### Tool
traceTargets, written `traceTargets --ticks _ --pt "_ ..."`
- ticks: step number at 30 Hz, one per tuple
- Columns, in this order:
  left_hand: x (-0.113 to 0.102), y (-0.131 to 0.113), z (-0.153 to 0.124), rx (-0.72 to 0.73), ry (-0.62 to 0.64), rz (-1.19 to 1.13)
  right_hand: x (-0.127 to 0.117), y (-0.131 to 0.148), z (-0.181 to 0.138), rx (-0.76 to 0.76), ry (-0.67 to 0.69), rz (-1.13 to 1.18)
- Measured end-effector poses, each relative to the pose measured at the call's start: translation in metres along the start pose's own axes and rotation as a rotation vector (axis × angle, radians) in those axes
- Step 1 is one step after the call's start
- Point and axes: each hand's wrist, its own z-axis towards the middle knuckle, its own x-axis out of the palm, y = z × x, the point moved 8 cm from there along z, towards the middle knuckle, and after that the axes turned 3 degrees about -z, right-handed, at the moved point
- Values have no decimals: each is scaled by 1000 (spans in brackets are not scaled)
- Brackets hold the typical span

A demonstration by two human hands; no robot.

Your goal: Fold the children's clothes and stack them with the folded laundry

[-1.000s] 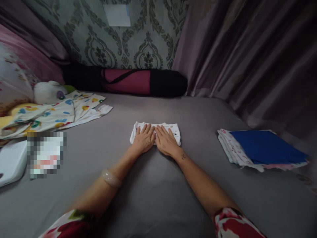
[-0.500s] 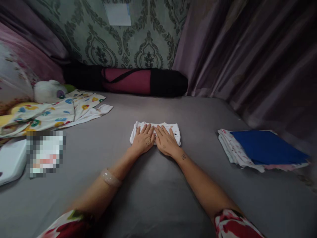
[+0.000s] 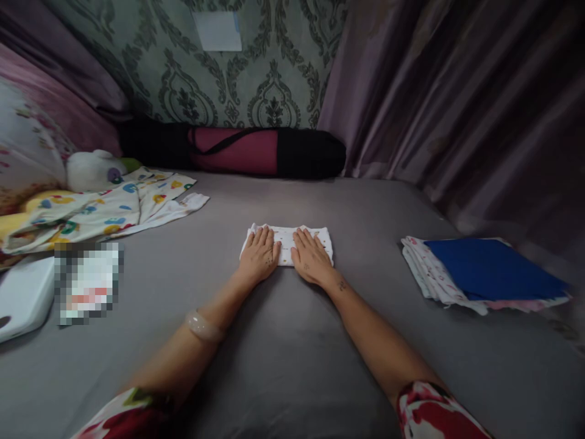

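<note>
A white cloth garment with small dark and coloured prints (image 3: 286, 246) lies folded into a flat rectangle on the grey bed sheet (image 3: 292, 341). My left hand (image 3: 260, 255) rests flat on its left part, fingers stretched out. On its right part my right hand (image 3: 312, 256) lies palm down, fingers extended and slightly apart. A strip of the printed fabric shows between the two thumbs. Neither hand grips the cloth; what lies under the palms is hidden.
To the right sits a stack of folded clothes (image 3: 439, 274) topped by a blue cloth (image 3: 493, 270). A patterned garment (image 3: 105, 207) spreads at the left near a plush toy (image 3: 94, 171) and a white box-like object (image 3: 27, 299). A long black-and-pink bag (image 3: 233, 149) lies along the wall.
My hands have slid apart over the folded garment, left hand leftward and right hand slightly rightward, uncovering more of its middle. The garment stays in place.
</note>
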Motion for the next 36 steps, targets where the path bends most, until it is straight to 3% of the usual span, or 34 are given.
traceTargets --ticks 4,10,16,27,31,34,36 --pt "-2 8 0 -47 -1 6 -5 -10 -1 60 -40 -18" --pt "2 14 1 -97 103 41 -1 -21 -1 113 -36 -19" --pt "-8 24 1 -112 7 36 -10 -39 -1 166 -106 -26" --pt "5 39 3 -164 154 -37 -1 -55 0 202 -57 -49" --pt "-7 38 2 -175 49 -37 -11 -53 0 198 -81 -45" --pt "-16 29 3 -70 -77 5 -16 -48 0 156 -130 -73" --pt "-9 26 3 -22 -25 9 -10 -47 1 142 -109 -76"
